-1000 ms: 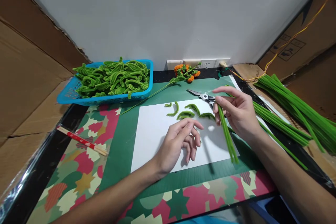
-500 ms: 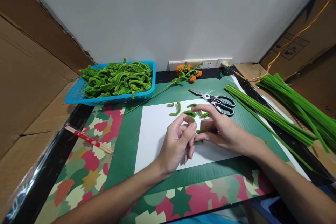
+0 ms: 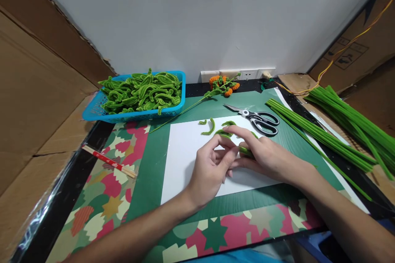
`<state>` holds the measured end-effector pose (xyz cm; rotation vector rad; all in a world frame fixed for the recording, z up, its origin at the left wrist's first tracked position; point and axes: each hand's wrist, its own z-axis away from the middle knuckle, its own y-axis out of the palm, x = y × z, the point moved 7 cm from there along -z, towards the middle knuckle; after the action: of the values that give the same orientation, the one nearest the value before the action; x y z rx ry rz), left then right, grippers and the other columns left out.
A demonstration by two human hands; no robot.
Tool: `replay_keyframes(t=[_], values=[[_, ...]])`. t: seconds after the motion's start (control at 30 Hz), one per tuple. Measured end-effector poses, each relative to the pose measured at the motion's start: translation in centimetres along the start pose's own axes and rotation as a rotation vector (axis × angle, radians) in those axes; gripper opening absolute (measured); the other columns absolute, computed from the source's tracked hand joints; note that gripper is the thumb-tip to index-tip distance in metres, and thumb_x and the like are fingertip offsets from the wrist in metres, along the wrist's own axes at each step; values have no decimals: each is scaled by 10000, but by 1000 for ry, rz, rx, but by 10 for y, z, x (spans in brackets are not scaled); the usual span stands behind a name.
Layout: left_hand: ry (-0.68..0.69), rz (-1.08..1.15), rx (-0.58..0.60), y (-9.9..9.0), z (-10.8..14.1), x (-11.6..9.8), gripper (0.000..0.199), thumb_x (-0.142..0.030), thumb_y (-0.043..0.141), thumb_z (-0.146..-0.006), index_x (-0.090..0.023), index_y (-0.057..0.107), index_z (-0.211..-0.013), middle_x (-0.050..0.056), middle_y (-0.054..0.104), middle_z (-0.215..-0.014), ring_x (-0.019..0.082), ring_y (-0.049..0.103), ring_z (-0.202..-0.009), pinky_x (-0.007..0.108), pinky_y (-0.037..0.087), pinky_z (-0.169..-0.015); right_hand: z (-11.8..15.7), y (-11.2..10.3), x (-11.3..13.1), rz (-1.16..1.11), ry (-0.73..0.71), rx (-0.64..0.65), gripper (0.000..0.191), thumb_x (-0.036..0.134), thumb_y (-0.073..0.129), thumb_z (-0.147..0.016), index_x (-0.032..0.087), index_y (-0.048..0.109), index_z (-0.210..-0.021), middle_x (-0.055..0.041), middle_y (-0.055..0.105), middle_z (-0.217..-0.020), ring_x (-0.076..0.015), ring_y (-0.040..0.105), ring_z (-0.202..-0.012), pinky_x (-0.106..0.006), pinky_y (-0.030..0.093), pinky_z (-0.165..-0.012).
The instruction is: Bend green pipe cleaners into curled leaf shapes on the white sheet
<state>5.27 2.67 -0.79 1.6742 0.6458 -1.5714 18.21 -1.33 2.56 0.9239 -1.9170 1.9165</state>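
My left hand (image 3: 212, 169) is over the white sheet (image 3: 182, 160), its thumb and index finger pinched together. A short green pipe cleaner piece (image 3: 245, 151) shows between the two hands, its left end hidden by the fingertips. From the right, my right hand (image 3: 268, 154) meets the left, fingers curled round the piece and index finger reaching over it. Just beyond the fingers lie a curved pipe cleaner piece (image 3: 212, 126) and several other short green bits, partly covered by the hands. Behind the right hand rest scissors (image 3: 257, 119) with black-and-grey handles, blades pointing left.
A blue basket (image 3: 132, 118) heaped with bent green pieces stands back left. An orange-flowered stem (image 3: 210, 95) lies near the wall sockets (image 3: 247, 74). Long green pipe cleaners (image 3: 321, 135) lie at right, red-wrapped chopsticks (image 3: 108, 161) at left. A yellow-orange cable (image 3: 327, 65) runs back right.
My right hand has closed in against the left, and its fingers have drawn together. The green piece between the hands now shows more clearly. The view has shifted slightly.
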Motion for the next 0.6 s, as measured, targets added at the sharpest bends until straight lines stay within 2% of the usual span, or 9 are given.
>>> replay_keyframes(t=[0.07,0.13,0.23,0.27,0.3,0.4,0.6], values=[[14,10,-81,-6,-1,-2,282,-437,741,-1001,-193,599,-995,-54,590,-731,54,566,-429,137,406,-355,0,-3,0,-2,-28,-36,753,355,726,-1026,267,324,-1656,62,630,-698,-143,574,-519,-209,410,-545],[51,42,-181,-14,-2,-6,292,-457,720,-1012,-214,558,-1009,-75,565,-706,65,573,-410,140,411,-340,1,-7,-1,10,-60,-85,689,341,681,-1058,264,325,-1643,57,647,-740,-130,556,-527,-205,387,-544],[125,104,-333,-26,-3,-11,315,-477,716,-1006,-238,511,-1009,-75,581,-778,80,615,-429,152,431,-324,2,-12,-5,105,-86,-163,290,321,571,-1114,242,582,-1393,1,725,-828,-136,595,-594,-229,396,-593],[139,119,-367,-29,-3,-12,322,-483,714,-1004,-243,500,-1008,-74,587,-800,83,623,-431,156,435,-319,2,-13,-6,156,-90,-179,195,315,541,-1127,234,648,-1268,-15,742,-843,-142,613,-617,-239,394,-607],[142,130,-383,-31,-4,-11,325,-490,710,-1004,-247,494,-1011,-73,592,-809,86,626,-428,161,439,-316,2,-14,-7,204,-94,-191,187,308,518,-1136,228,685,-1167,-28,755,-860,-147,633,-643,-247,389,-616],[109,145,-353,-31,-6,-8,315,-516,679,-1018,-244,526,-1058,-61,614,-822,101,642,-435,176,454,-319,1,-16,-7,279,-109,-218,251,294,495,-1147,219,727,-1087,-45,769,-913,-154,674,-708,-256,375,-616],[9,121,-156,-17,-6,-3,405,-563,594,-1054,-163,650,-1082,3,663,-824,85,629,-466,163,456,-365,3,-23,0,335,-151,-322,253,285,530,-1138,201,763,-1082,-23,714,-849,-133,614,-643,-269,371,-603]])
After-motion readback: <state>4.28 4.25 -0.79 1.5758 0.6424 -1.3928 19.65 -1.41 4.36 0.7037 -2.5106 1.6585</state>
